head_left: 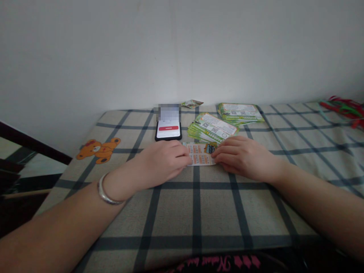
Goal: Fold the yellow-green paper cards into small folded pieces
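Observation:
A small printed paper card (199, 154) lies on the checked tablecloth, with orange and dark print in columns and a picture at its upper right. My left hand (163, 161) has its fingers curled together on the card's left end, a silver bangle on the wrist. At the opposite end my right hand (241, 157) grips the card with bent fingers pressed together. Both palms face down, and the fingers hide the card's ends. Just beyond the card, a fanned stack of green-and-white printed cards (214, 127) lies flat.
A phone (169, 131) with a lit screen lies behind my left hand. Against the wall are a folded green card (192, 103) and another card stack (240, 110). A bear picture (99, 149) is at the left; red and green items (347, 110) lie far right.

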A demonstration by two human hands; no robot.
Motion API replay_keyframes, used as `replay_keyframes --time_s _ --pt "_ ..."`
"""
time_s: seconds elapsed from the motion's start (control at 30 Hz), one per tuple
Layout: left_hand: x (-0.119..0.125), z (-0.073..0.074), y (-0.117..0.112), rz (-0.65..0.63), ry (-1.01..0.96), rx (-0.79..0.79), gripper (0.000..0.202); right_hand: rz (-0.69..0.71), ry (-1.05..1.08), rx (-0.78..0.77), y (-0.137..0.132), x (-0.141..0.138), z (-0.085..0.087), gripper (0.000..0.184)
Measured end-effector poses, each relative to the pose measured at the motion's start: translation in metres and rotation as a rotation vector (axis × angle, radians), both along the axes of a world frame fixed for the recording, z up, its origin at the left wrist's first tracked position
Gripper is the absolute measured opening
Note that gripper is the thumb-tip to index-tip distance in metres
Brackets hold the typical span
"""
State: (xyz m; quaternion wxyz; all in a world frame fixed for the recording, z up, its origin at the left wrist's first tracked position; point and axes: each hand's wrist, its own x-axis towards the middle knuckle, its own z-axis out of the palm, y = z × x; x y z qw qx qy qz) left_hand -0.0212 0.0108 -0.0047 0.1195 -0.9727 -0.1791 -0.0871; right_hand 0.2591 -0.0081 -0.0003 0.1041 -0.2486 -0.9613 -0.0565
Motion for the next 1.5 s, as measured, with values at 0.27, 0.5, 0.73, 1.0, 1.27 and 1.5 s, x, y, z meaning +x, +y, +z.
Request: replay_keyframes --time_s 0.27,0.5,0.73,1.0,1.27,1.5 --pt "0.0 0.002 0.002 -0.027 -0.048 -0.094 0.016 -0.048 0.055 -0.01 0.001 -0.002 -0.003 0.013" --pt "0.0 0.001 0.002 -0.02 -0.038 -0.096 0.019 -0.057 0.125 -0.082 0.009 0.002 -0.007 0.019" --pt "0.002 0.001 0.0 -0.026 -0.071 -0.095 0.018 0.038 0.209 -0.14 0.006 0.001 -0.001 0.012" --pt "0.001 -0.007 0.001 -0.088 -0.124 -0.11 0.033 0.002 0.061 -0.029 0.001 0.005 0.001 0.015" --pt "0.003 -0.004 0.001 -0.132 -0.111 -0.087 0.037 0.054 -0.004 0.008 -0.004 0.004 0.008 0.013" --pt "0.004 -0.002 -0.001 -0.093 -0.121 -0.11 0.034 0.031 0.073 -0.186 -0.007 0.002 0.011 0.011"
